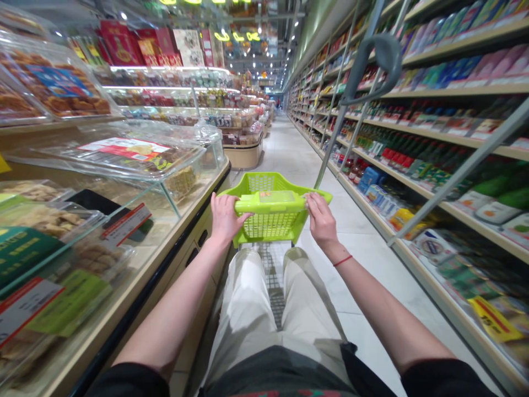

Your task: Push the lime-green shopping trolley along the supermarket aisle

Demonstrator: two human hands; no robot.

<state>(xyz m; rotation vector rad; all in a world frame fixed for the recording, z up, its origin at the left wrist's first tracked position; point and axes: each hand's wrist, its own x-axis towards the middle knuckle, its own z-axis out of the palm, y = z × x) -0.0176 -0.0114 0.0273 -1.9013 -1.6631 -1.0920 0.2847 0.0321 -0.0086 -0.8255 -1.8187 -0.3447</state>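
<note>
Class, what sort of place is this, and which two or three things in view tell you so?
Most likely a supermarket. The left hand and right hand hold a green shopping cart, packed shelves line the right side, and a counter on the left holds packaged food with price labels.

Shop aisle [278,124] with pale tiled floor [359,248].
Tall shelves [454,90] line the right; a glass-edged counter [138,275] stands at left, with lit display tiers [165,69] beyond. Small ceiling lights [296,23] and yellow-green neon [253,37] shine above.
</note>
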